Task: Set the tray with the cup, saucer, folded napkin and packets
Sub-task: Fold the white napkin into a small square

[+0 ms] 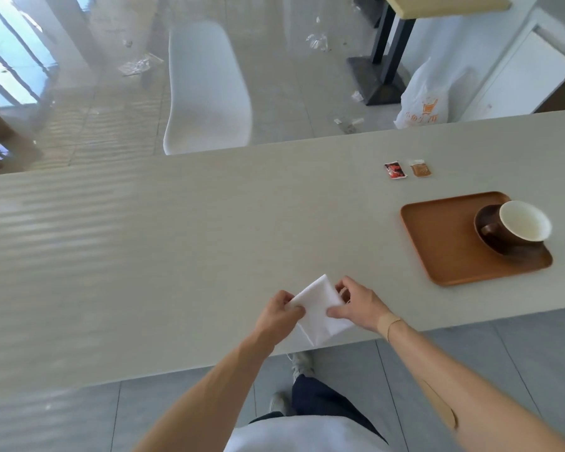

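A white napkin (pixel 318 308) lies folded near the table's front edge, held from both sides. My left hand (pixel 279 313) pinches its left corner and my right hand (pixel 359 305) grips its right side. A brown wooden tray (pixel 437 249) sits to the right. On the tray's far right corner a dark brown saucer (pixel 490 238) carries a brown cup (pixel 524 225) with a white inside. Beyond the tray lie a red packet (pixel 395 170) and a tan packet (pixel 420 169) side by side on the table.
The long pale table (pixel 177 239) runs across the view. A white chair (pixel 206 89) stands behind it. A white plastic bag (pixel 424 99) and scraps lie on the floor beyond, beside a dark table base (pixel 377 79).
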